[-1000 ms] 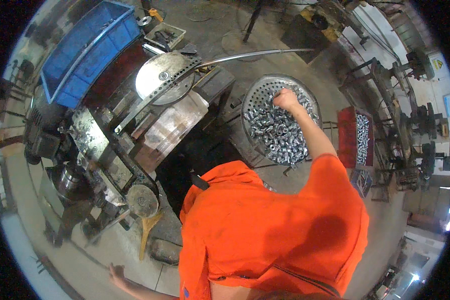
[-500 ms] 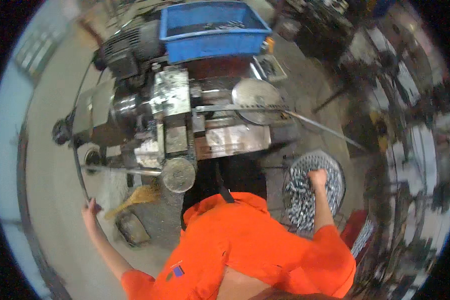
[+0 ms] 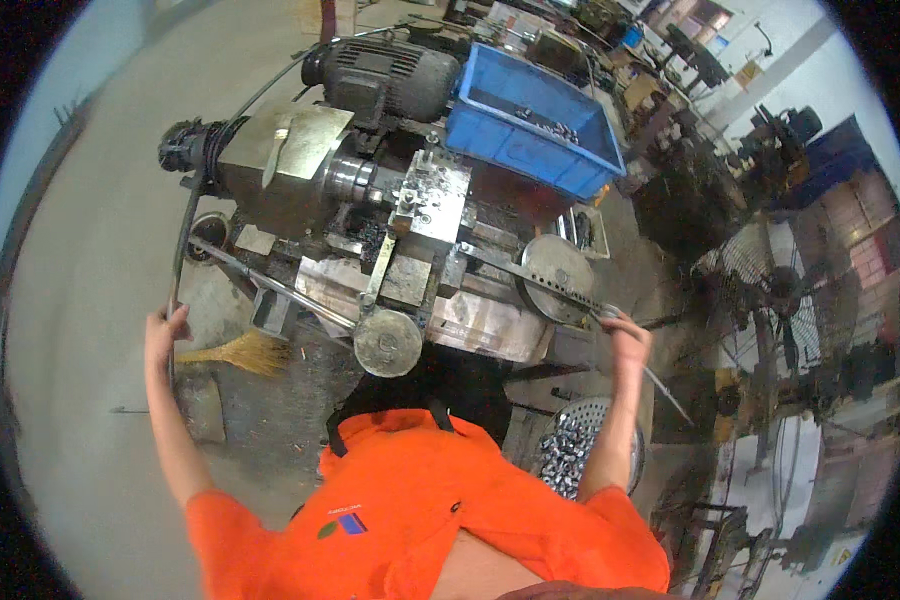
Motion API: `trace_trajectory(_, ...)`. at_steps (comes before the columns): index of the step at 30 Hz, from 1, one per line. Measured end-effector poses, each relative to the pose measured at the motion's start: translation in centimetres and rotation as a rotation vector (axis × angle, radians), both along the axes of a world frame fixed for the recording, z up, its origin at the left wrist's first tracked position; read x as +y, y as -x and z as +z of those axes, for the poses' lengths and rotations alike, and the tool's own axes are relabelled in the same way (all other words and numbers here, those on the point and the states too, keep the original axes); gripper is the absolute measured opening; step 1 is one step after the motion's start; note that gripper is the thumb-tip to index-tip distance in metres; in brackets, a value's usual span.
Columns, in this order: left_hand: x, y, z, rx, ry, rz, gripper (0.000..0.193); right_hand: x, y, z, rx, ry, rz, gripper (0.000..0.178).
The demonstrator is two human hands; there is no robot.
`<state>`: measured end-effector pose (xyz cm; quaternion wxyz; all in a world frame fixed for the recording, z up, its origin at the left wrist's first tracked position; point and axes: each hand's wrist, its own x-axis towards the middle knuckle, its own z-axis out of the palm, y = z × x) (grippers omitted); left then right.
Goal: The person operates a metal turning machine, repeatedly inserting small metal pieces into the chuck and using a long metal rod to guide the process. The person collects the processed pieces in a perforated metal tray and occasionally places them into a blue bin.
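Note:
At the left, my left hand (image 3: pixel 167 332) is closed around the lower end of a long dark rod (image 3: pixel 183 250), which runs up past the machine's left end. My right hand (image 3: pixel 626 338) is closed on a thin metal lever (image 3: pixel 670 396) beside the end of a flat bar with a row of holes (image 3: pixel 540 278). Whether a small part is also in that hand is hidden. Between my hands stands a lathe-like machine with a shiny round chuck (image 3: pixel 350 180) and a metal tool block (image 3: pixel 435 200). Below my right forearm sits a perforated basket (image 3: pixel 592 408) of small shiny metal parts (image 3: pixel 567 455).
A blue bin (image 3: pixel 530 155) with metal parts stands behind the machine, beside a motor (image 3: pixel 395 78). Round discs (image 3: pixel 388 342) and a slanting bar (image 3: pixel 280 285) project toward me. A straw broom (image 3: pixel 240 353) lies at the left; a fan (image 3: pixel 770 285) stands at the right.
My right hand has moved from the basket of metal parts up to the lever. My left hand stays at the dark rod, now wrapped round it. The view has turned and sharpened.

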<state>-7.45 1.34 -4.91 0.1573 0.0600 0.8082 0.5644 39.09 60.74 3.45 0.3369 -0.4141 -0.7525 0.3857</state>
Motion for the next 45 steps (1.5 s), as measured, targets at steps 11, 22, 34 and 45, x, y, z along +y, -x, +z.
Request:
trace_trajectory(11,-0.6,-7.2,5.3,0.282,0.873,-0.012,0.041,-12.3,33.0,5.6,-0.296,-0.768,0.993,0.034)
trace_trajectory(22,-2.8,-11.5,2.7,0.362,0.978,0.155,0.033,-12.1,39.3,1.4,-0.489,-0.605,0.932,0.025)
trace_trajectory(34,-2.4,-11.1,2.6,0.383,1.018,0.193,0.027,-10.9,40.7,2.2,-0.221,-0.199,0.923,0.014)
trace_trajectory(45,-16.3,3.2,1.2,0.597,1.469,0.081,0.024,-12.1,40.4,1.6,-0.123,-0.085,0.619,0.027)
